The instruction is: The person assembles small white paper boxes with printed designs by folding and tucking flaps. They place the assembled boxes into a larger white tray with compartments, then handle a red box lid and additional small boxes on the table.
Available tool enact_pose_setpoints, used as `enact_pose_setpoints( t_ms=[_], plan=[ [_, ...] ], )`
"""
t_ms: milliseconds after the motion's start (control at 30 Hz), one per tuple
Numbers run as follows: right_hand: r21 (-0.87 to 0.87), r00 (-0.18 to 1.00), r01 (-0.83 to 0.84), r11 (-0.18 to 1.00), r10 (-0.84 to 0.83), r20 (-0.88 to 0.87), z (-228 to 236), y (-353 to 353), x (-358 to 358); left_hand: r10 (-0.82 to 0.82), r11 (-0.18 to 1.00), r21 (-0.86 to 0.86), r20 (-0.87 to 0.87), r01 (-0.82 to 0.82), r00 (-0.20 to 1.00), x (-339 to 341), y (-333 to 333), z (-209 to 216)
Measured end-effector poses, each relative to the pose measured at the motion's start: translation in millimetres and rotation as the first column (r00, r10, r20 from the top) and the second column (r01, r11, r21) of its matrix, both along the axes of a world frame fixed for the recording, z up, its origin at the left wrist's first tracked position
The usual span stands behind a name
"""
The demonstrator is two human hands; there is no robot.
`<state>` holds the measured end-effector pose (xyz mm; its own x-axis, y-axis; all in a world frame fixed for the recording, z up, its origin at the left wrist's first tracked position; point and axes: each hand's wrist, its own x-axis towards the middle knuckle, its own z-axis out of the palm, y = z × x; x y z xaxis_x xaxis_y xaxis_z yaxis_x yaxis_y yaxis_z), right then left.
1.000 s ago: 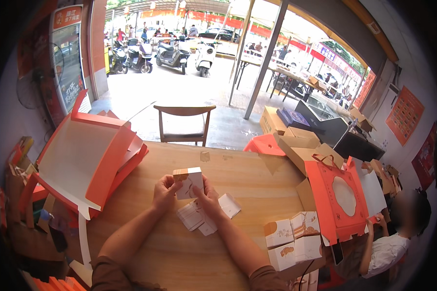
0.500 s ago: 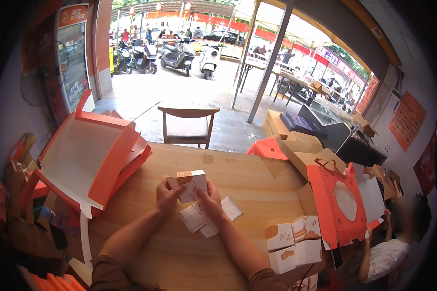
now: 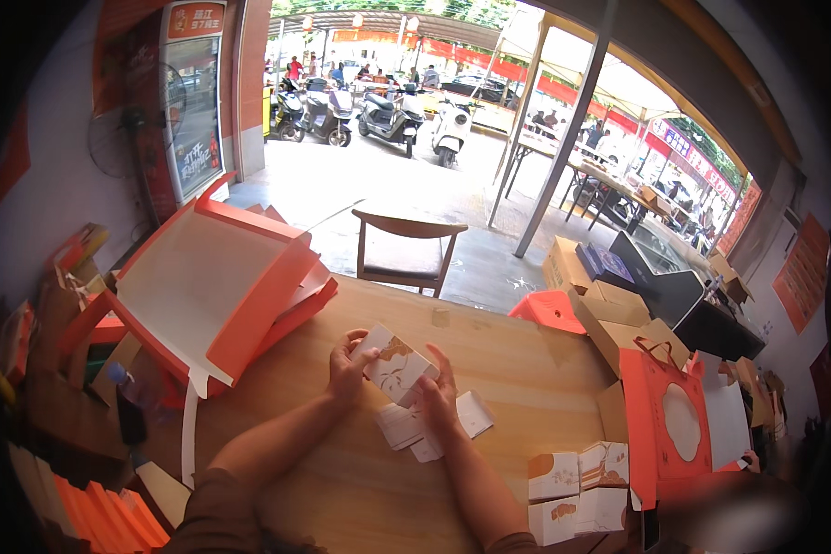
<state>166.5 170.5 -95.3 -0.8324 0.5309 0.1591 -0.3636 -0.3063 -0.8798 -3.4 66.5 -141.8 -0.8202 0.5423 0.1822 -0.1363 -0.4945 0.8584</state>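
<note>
Both my hands hold a small white carton (image 3: pixel 399 367) with a brown printed pattern, tilted above the wooden table (image 3: pixel 314 452). My left hand (image 3: pixel 349 366) grips its left side, thumb laid on the front. My right hand (image 3: pixel 437 395) pinches its lower right corner, with the index finger raised off the carton. Beneath my hands lies a white unfolded carton (image 3: pixel 475 415) on the tabletop, partly covered by my right hand and the held carton. To the right, several similar white cartons (image 3: pixel 554 475) stand grouped together.
Large open red boxes (image 3: pixel 203 277) fill the table's left side. On the right are a red carry box (image 3: pixel 679 425) and cardboard boxes (image 3: pixel 632 319). A wooden chair (image 3: pixel 410 245) stands beyond the far edge. A blurred person (image 3: pixel 743 517) is at lower right.
The carton in my hands has turned clockwise, so its face now slants. My right index finger has lifted away. The whole view has shifted, with the scene sliding to the right.
</note>
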Motion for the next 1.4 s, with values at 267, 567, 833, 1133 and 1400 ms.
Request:
enact_pose_setpoints(
  t_ms=[267,567,833,1133,1400],
  plan=[
    [0.117,0.977,0.001,0.993,-0.026,0.213,-29,20,-5,-0.142,0.99,0.019,0.09,0.141,0.986,1,-1,4],
    [0.168,0.995,-0.069,0.983,0.055,0.082,-19,15,1,-0.106,0.994,0.03,-0.077,0.108,0.991,4,-2,6],
    [-0.005,0.992,0.125,0.992,-0.125,0.032,-18,12,-7,-0.162,0.979,0.141,0.128,0.144,0.978,0,-4,4],
    [0.124,0.971,0.121,0.985,-0.143,0.191,-34,29,-2,-0.279,0.947,-0.22,-0.209,0.233,0.937,3,-3,-7],
    [0.186,0.958,0.092,0.978,-0.138,0.251,-43,25,0,-0.324,0.936,-0.206,-0.177,0.287,0.93,6,-2,3]
  ],
)
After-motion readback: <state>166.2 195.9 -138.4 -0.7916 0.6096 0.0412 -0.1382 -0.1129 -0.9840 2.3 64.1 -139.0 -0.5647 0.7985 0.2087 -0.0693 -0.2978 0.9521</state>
